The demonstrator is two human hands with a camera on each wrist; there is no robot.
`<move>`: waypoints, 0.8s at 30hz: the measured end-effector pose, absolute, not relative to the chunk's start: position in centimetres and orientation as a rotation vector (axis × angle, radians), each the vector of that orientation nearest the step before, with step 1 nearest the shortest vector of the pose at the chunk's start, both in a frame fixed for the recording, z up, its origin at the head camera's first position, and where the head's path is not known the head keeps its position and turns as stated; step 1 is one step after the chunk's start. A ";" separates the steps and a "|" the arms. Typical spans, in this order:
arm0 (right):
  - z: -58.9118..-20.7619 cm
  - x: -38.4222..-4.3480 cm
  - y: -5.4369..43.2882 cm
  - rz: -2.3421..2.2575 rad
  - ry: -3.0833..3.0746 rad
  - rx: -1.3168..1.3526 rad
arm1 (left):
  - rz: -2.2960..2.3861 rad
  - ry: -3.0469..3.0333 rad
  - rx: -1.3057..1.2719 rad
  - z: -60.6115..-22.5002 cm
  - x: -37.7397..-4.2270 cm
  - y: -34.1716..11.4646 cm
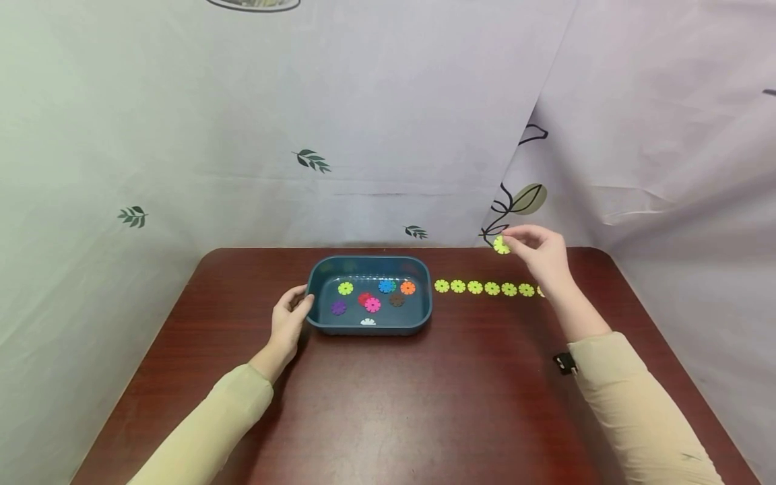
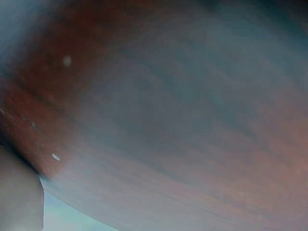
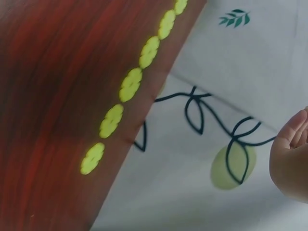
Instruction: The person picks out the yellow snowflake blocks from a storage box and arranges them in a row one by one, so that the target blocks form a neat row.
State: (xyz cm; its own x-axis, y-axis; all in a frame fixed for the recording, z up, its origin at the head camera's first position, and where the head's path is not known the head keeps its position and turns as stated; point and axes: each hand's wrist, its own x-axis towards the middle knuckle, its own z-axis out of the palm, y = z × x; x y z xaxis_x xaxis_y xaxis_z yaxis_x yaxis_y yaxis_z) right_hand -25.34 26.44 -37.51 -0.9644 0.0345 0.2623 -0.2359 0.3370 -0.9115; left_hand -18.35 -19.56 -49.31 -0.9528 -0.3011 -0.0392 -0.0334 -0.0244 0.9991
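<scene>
In the head view my right hand (image 1: 544,259) pinches a yellow-green snowflake disc (image 1: 500,245) between thumb and fingertips, raised above the far table edge. Below it, a line of several matching discs (image 1: 475,287) runs rightward from the bin, its end hidden by the wrist. My left hand (image 1: 289,325) grips the left wall of a dark blue plastic bin (image 1: 368,331), thumb over the rim. Inside lie loose discs, among them a purple disc (image 1: 338,307), an orange disc (image 1: 408,288) and a white disc (image 1: 368,322). The left wrist view is mostly blurred.
A dark red-brown wooden table (image 1: 376,404) carries everything. Pale cloth with leaf prints (image 1: 364,121) hangs behind its far edge and along both sides. A small black object (image 1: 564,364) sits by the right sleeve cuff.
</scene>
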 end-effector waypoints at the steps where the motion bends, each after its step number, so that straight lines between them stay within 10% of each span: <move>1: -37.6 -25.4 26.7 1.664 -2.369 0.172 | -2.095 -2.048 0.355 -49.3 -18.4 -19.6; 24: -39.7 -24.9 33.1 1.725 -2.329 -0.023 | -2.091 -2.041 0.357 -49.4 -18.3 -19.5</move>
